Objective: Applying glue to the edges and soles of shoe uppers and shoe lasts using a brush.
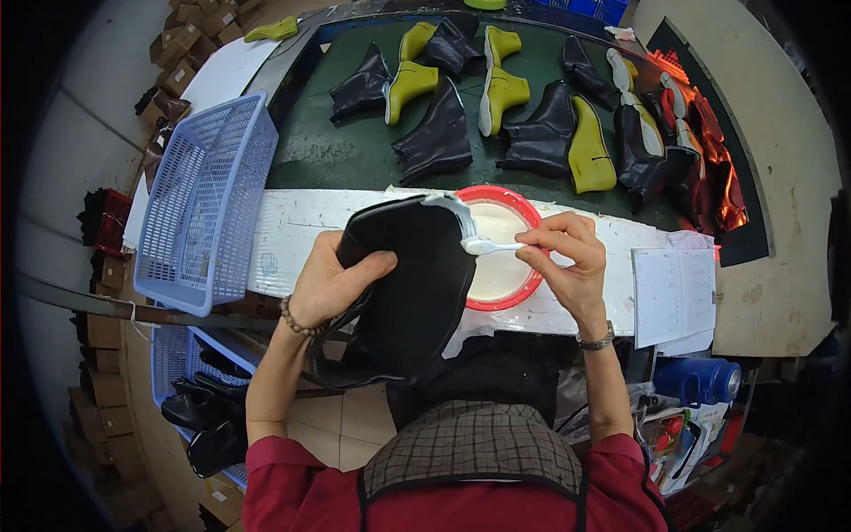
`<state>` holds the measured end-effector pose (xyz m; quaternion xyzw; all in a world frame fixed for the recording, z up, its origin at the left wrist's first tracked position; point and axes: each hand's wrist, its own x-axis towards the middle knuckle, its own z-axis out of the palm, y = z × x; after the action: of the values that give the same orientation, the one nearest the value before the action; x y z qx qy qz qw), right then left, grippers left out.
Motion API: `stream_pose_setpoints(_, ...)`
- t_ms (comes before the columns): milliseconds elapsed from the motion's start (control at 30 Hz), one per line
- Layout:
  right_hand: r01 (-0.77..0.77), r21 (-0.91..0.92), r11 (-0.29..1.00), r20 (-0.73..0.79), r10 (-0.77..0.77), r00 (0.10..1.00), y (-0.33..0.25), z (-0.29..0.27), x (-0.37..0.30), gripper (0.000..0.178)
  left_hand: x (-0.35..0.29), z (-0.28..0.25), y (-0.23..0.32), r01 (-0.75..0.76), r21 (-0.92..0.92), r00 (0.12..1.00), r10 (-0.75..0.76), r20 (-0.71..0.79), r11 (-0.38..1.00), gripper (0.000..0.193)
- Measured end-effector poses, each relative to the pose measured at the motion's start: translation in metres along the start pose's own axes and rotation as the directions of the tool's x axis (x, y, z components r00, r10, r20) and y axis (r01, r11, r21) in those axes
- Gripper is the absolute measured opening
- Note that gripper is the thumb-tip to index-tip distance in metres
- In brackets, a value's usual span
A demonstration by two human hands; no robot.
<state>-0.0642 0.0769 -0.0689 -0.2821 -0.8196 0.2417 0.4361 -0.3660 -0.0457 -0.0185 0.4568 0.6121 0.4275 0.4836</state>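
Note:
A black boot upper [403, 275] is tilted in front of me, held by my left hand [332, 277] with the thumb pressed on its face. White paste coats the upper's far right edge. Between thumb and fingers, my right hand [572, 257] pinches a slim white brush [496, 247]. The brush's paste-covered head touches the upper's coated edge. Beneath it stands a red-rimmed bowl [525, 206] of creamy white liquid [505, 275], partly hidden by the upper and my right hand.
Black boot uppers [434, 137] and yellow-green shoe lasts [589, 155] lie across the dark green bench [310, 160]. A blue plastic basket [199, 191] stands left; a lower basket holds black footwear [208, 408]. Paper sheets [660, 297] and a blue flask [696, 381] are at right.

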Motion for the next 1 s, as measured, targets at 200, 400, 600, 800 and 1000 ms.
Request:
stream_pose_setpoints(200,-0.025,0.031,0.999,-0.017,0.026,1.0,-0.01,0.019,-0.016,0.022,0.005,0.005,-0.002,-0.169,-0.129,0.967,0.139,-0.213,0.977,0.013)
stream_pose_setpoints(400,-0.068,0.064,0.996,-0.011,0.069,0.998,-0.013,0.027,-0.025,0.022,0.025,-0.002,-0.015,-0.284,-0.072,0.917,0.249,-0.312,0.956,0.017)
stream_pose_setpoints(600,-0.328,-0.312,0.892,0.045,0.358,0.933,0.016,0.0,-0.035,0.014,0.074,-0.022,-0.08,-0.269,0.307,0.867,0.369,-0.336,0.913,0.052)
stream_pose_setpoints(800,-0.241,-0.507,0.827,0.059,0.312,0.948,0.011,-0.008,-0.039,0.009,0.032,-0.029,-0.125,-0.059,0.829,0.979,0.193,-0.06,0.556,0.151)
stream_pose_setpoints(1000,-0.425,-0.301,0.854,-0.033,0.436,0.899,0.01,-0.008,-0.044,0.013,-0.009,-0.021,-0.126,0.03,0.94,0.994,0.085,-0.062,0.341,0.143)
